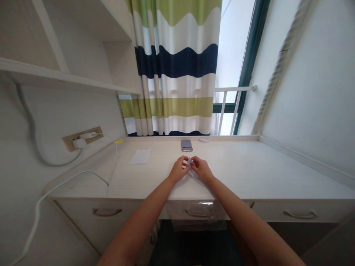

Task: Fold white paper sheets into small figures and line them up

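A small folded piece of white paper [191, 171] is held between both hands, a little above the desk top or resting on it; I cannot tell which. My left hand [179, 169] pinches its left side with thumb and fingers. On the other side, my right hand [202, 168] is closed on the right part of the same paper. The fingers hide some of its folds. Just beyond the hands lies a phone [186, 145] with its screen lit.
A stack of white paper [141, 157] lies to the left on the desk [249, 170]. Near the back edge is another small white folded paper [204, 140]. A white cable [91, 171] crosses the desk's left end. Clear plastic [194, 212] hangs over the middle drawer.
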A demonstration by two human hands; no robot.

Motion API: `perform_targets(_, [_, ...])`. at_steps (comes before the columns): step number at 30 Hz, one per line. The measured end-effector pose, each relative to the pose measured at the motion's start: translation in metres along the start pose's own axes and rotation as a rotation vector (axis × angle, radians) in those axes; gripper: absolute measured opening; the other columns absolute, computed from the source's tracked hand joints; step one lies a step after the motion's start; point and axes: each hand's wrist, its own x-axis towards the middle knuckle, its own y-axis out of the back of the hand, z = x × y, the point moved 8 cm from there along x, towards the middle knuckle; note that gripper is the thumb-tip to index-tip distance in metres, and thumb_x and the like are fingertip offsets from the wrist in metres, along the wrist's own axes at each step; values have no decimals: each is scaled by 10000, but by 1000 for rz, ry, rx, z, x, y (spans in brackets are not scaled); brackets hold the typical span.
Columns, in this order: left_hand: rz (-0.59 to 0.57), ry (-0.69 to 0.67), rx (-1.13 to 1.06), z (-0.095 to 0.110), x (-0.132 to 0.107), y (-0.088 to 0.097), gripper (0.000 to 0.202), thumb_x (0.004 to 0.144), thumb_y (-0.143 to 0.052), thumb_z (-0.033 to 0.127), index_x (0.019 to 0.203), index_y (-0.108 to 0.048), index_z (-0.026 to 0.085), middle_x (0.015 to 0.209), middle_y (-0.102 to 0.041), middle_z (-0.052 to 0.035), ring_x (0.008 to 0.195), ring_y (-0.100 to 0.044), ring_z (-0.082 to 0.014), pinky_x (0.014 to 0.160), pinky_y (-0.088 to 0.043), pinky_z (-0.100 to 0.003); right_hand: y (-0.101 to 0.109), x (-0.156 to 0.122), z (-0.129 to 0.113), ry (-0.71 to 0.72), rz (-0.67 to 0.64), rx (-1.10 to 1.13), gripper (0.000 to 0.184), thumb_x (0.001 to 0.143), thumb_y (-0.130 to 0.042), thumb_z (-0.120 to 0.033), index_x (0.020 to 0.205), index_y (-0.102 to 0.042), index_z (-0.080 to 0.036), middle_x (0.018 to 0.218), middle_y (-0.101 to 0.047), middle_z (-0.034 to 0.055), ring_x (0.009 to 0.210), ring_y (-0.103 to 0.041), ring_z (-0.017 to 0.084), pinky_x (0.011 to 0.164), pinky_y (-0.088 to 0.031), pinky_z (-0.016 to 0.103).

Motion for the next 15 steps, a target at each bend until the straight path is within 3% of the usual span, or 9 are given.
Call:
perform_targets(9, [133,49,34,-1,2,10,158,633,-518,110,761,-484,197,784,-565,6,575,-521,-79,539,-407,-189,1,1,-6,47,58,-25,121,641,-457,-132,727,-521,-187,619,-550,-11,518,-467,102,533,-376,222])
perform_targets(15, [73,56,47,-4,0,6,161,655,-513,163,807,-483,206,578,-560,48,510,-514,-89,476,-356,-170,1,0,-4,32,65,-25,113,648,-457,-142,734,-511,-189,643,-555,-6,537,-485,109,543,-379,226])
